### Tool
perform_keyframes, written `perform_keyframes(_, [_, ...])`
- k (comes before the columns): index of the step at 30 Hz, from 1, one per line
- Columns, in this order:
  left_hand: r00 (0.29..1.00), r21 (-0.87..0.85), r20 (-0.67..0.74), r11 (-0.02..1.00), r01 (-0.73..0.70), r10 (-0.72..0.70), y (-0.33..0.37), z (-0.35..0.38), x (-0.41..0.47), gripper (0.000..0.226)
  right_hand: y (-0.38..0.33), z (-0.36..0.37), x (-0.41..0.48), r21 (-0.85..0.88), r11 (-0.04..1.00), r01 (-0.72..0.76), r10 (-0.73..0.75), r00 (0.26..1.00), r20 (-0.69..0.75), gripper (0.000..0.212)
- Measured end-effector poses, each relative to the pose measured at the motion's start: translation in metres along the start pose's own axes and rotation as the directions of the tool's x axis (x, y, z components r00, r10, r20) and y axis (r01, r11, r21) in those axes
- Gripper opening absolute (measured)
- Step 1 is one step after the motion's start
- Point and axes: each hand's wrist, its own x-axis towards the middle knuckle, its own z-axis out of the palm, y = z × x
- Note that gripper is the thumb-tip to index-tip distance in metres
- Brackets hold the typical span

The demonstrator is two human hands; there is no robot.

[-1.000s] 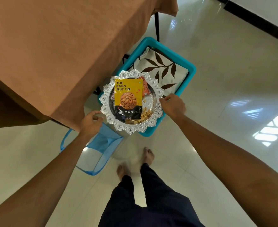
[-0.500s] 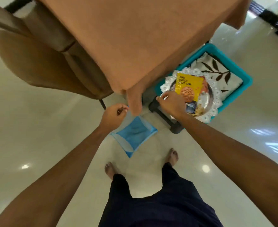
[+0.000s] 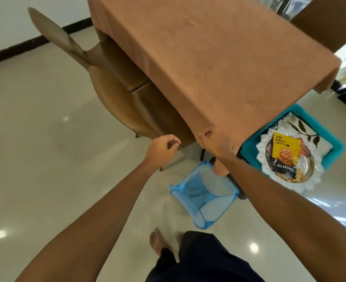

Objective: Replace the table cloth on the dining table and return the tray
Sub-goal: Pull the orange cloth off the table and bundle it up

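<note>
The right hand [image 3: 215, 146] grasps the near corner of the brown table cloth [image 3: 208, 58], its fingertips [image 3: 207, 132] curled into a fold of the fabric right at the table's corner, and a flap of cloth hangs down below the wrist. The left hand [image 3: 164, 148] is held just to the left of that corner, apart from the right hand, with the fingers curled in toward the thumb; whether it pinches anything cannot be told. The table cloth lies spread over the whole dining table and drapes over its near and right edges. A brown chair [image 3: 111, 94] is tucked under the table's left side, its seat partly beneath the hanging cloth. On the floor below the right forearm stands a blue mesh hamper [image 3: 190, 188], open at the top. To the right of the table corner sits a teal basket [image 3: 251, 155] holding a folded leaf-print cloth [image 3: 308, 131], and the silver tray [image 3: 310, 183] with its scalloped rim rests on top of the basket's near end. A yellow almonds packet [image 3: 284, 153] lies on the tray. The person stands barefoot on the glossy pale floor.
</note>
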Motion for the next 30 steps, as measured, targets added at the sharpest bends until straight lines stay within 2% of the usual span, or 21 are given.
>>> perform_keyframes(5, [0.983,0.134,0.155,0.984,-0.116,0.095,0.019,-0.035,0.077,0.01,-0.027,-0.004,0.054,-0.029,0.997,0.075,-0.078,0.989,-0.124,0.023])
perform_keyframes(7, [0.967,0.219,0.227,0.962,-0.163,0.112,0.022,-0.041,0.119,0.014,-0.028,-0.006,0.088,-0.025,0.999,0.046,-0.049,0.987,-0.153,0.022])
perform_keyframes(9, [0.96,0.312,0.24,0.925,-0.216,0.143,0.022,-0.048,0.161,0.024,-0.029,-0.006,0.122,-0.026,0.999,0.024,-0.028,0.983,-0.181,0.036])
perform_keyframes(12, [0.973,0.353,0.188,0.914,-0.198,0.138,0.018,-0.058,0.219,0.041,-0.026,-0.001,0.164,0.025,0.994,-0.108,0.111,0.966,-0.232,0.058])
perform_keyframes(14, [0.967,0.386,0.231,0.902,-0.192,0.107,0.016,-0.065,0.255,0.049,-0.021,0.007,0.183,0.067,0.972,-0.223,0.233,0.943,-0.238,0.072])
perform_keyframes(16, [0.944,0.428,0.304,0.867,-0.254,0.127,0.016,-0.077,0.294,0.053,-0.022,0.011,0.196,0.107,0.954,-0.28,0.299,0.918,-0.259,0.081])
perform_keyframes(19, [0.923,0.439,0.353,0.844,-0.309,0.155,0.016,-0.09,0.35,0.053,-0.024,0.019,0.203,0.15,0.931,-0.331,0.364,0.86,-0.357,0.088])
perform_keyframes(23, [0.921,0.499,0.345,0.796,-0.343,0.181,0.01,-0.101,0.423,0.055,-0.032,0.019,0.218,0.284,0.857,-0.43,0.515,0.739,-0.435,0.092])
perform_keyframes(26, [0.934,0.541,0.314,0.776,-0.324,0.171,0.002,-0.109,0.475,0.062,-0.037,0.021,0.229,0.286,0.823,-0.49,0.567,0.702,-0.43,0.099])
perform_keyframes(30, [0.965,0.58,0.251,0.785,-0.217,0.081,-0.019,-0.118,0.53,0.073,-0.053,0.023,0.255,0.281,0.812,-0.512,0.583,0.692,-0.425,0.106])
